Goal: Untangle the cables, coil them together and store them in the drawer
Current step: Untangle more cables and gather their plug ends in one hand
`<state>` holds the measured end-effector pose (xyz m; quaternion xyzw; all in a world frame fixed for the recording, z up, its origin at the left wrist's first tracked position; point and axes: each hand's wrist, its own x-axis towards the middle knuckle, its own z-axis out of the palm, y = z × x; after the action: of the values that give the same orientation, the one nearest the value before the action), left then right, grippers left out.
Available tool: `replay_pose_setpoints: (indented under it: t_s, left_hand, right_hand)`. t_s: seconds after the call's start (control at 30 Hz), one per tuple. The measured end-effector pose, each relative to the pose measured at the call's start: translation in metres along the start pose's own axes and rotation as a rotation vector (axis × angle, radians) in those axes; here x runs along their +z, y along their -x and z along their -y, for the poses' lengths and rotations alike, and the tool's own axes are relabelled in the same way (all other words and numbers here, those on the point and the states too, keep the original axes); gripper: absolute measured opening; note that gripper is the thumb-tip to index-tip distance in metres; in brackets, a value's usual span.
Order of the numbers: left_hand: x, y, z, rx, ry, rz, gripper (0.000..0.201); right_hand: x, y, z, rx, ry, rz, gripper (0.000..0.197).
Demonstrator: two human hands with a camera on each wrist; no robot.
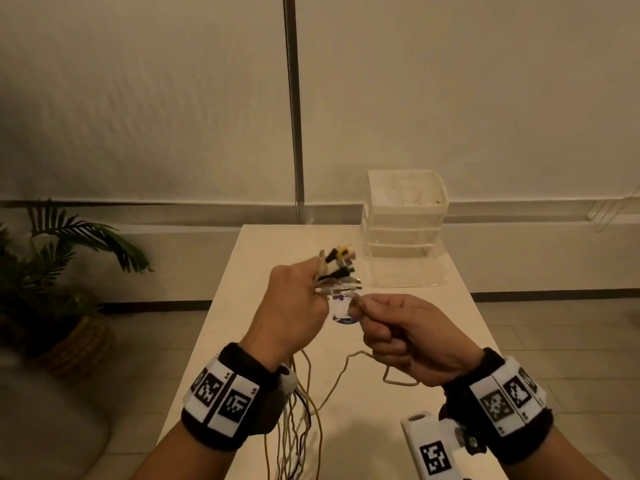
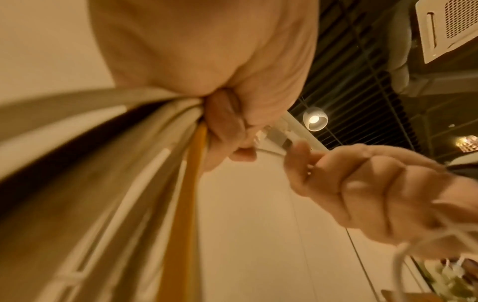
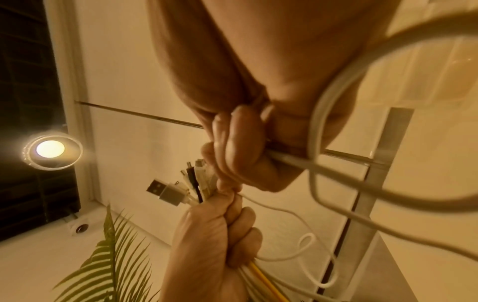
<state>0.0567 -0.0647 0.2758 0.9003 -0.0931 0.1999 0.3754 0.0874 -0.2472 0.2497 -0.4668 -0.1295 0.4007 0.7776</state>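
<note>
My left hand (image 1: 298, 299) grips a bundle of cables (image 1: 337, 268) above the white table (image 1: 398, 341). White, black and yellow plug ends fan out above its fingers, and the loose cords (image 1: 294, 420) hang down past my wrist. In the right wrist view the same bundle's plugs (image 3: 178, 190) stick out of the left fist (image 3: 214, 235). My right hand (image 1: 391, 327) pinches one white cable (image 1: 346, 367) right beside the left hand's fingers; that cable loops down behind it. The left wrist view shows the cords (image 2: 129, 183) running into my left palm and the right hand (image 2: 362, 188) close by.
A clear plastic drawer unit (image 1: 405, 216) stands at the table's far right with its lowest drawer (image 1: 407, 268) pulled out. A small round object (image 1: 343, 311) lies on the table under my hands. A potted plant (image 1: 52, 271) stands on the floor to the left.
</note>
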Motion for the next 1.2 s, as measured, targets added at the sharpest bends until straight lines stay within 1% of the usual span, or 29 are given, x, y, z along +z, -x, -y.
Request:
replay_pose_setpoints:
  t_s: [0.13, 0.27, 0.3, 0.37, 0.43, 0.47, 0.5, 0.57, 0.6, 0.67, 0.7, 0.73, 0.77, 0.8, 0.83, 0.87, 0.9, 0.93, 1.0, 1.1, 1.13, 1.2]
  left_hand:
    - [-0.011, -0.005, 0.008, -0.078, -0.068, -0.192, 0.032]
    - [-0.014, -0.001, 0.003, -0.118, -0.137, -0.256, 0.038]
    - [-0.015, -0.001, 0.001, -0.146, -0.116, -0.286, 0.039]
    - [-0.026, -0.007, 0.002, -0.270, -0.065, -0.385, 0.035]
    - [-0.042, -0.012, 0.011, -0.355, -0.074, -0.517, 0.023]
    - [-0.048, -0.014, 0.016, -0.364, -0.102, -0.557, 0.020]
    - [-0.052, -0.014, 0.020, -0.354, -0.125, -0.563, 0.019]
    - [-0.051, -0.014, 0.027, -0.332, -0.153, -0.490, 0.021]
    - [-0.048, -0.012, 0.031, -0.337, -0.153, -0.439, 0.020]
    - [-0.041, -0.009, 0.032, -0.316, -0.124, -0.400, 0.014]
    - [-0.038, -0.007, 0.028, -0.264, -0.103, -0.395, 0.016]
    - [-0.033, -0.004, 0.021, -0.179, -0.077, -0.372, 0.027]
    - [-0.026, 0.000, 0.015, -0.076, -0.023, -0.307, 0.038]
    - [-0.018, 0.003, 0.009, 0.011, 0.048, -0.200, 0.044]
    - [-0.008, 0.007, 0.004, 0.076, 0.108, -0.070, 0.046]
    - [0.002, 0.011, 0.001, 0.118, 0.122, 0.039, 0.043]
    - [0.010, 0.013, 0.000, 0.138, 0.117, 0.108, 0.038]
    - [0.017, 0.013, 0.000, 0.141, 0.106, 0.140, 0.034]
    - [0.024, 0.012, 0.005, 0.131, 0.094, 0.147, 0.031]
    - [0.020, 0.011, 0.006, 0.121, 0.045, 0.146, 0.038]
    - [0.015, 0.009, 0.005, 0.105, 0.025, 0.128, 0.040]
    - [0.004, 0.003, 0.009, 0.017, 0.004, 0.003, 0.037]
  right_hand:
    - [0.001, 0.005, 0.000, -0.024, 0.163, 0.003, 0.019]
    - [0.001, 0.002, -0.003, -0.023, 0.250, 0.008, 0.019]
    - [-0.001, 0.002, -0.004, -0.015, 0.268, 0.013, 0.017]
    - [-0.006, 0.005, -0.010, 0.018, 0.308, 0.020, 0.015]
    - [-0.014, 0.015, -0.022, 0.074, 0.269, 0.032, 0.017]
    - [-0.018, 0.021, -0.028, 0.090, 0.190, 0.037, 0.019]
    - [-0.020, 0.026, -0.033, 0.087, 0.102, 0.035, 0.022]
    - [-0.021, 0.030, -0.035, 0.060, 0.010, 0.015, 0.024]
    - [-0.019, 0.030, -0.034, 0.051, 0.000, -0.013, 0.024]
    - [-0.015, 0.027, -0.030, 0.035, -0.003, -0.071, 0.022]
    - [-0.015, 0.026, -0.026, 0.027, -0.007, -0.093, 0.021]
    - [-0.014, 0.025, -0.023, 0.019, -0.010, -0.114, 0.020]
    - [-0.013, 0.024, -0.019, 0.014, -0.012, -0.128, 0.019]
    - [-0.013, 0.024, -0.017, 0.008, -0.011, -0.131, 0.018]
    - [-0.013, 0.023, -0.015, 0.000, -0.006, -0.124, 0.018]
    - [-0.013, 0.021, -0.013, -0.007, -0.003, -0.114, 0.018]
    - [-0.011, 0.020, -0.011, -0.009, -0.001, -0.102, 0.019]
    - [-0.009, 0.019, -0.010, -0.009, 0.004, -0.090, 0.020]
    - [-0.007, 0.018, -0.010, 0.001, 0.013, -0.069, 0.024]
    - [-0.007, 0.017, -0.013, -0.001, 0.028, -0.060, 0.026]
    - [-0.007, 0.016, -0.015, -0.007, 0.036, -0.063, 0.024]
    - [-0.010, 0.017, -0.017, -0.013, 0.062, -0.072, 0.021]
